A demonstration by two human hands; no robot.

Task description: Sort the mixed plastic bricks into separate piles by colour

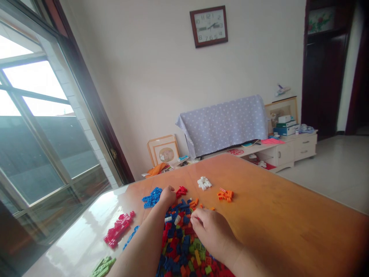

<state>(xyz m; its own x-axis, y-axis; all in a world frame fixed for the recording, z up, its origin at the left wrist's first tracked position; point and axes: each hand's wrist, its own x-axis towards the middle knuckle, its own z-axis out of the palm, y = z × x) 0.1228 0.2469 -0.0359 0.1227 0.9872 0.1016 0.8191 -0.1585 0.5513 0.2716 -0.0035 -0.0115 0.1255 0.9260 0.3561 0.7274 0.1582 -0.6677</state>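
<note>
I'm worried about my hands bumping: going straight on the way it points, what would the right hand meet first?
The right hand would probably meet the dark blue bricks in the mixed heap first, with the left hand beyond. Its height is unclear, so it might pass above them.

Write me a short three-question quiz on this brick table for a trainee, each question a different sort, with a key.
1. Which pile sits farthest right on the glossy orange-brown table?
A) white plastic bricks
B) orange plastic bricks
C) pink plastic bricks

2. True or false: the right hand is at the right side of the mixed heap of multicoloured plastic bricks.

3. Fill in the colour: the left hand is between the pile of blue plastic bricks and the small ____ pile.

Key: 1. B; 2. true; 3. red
</note>
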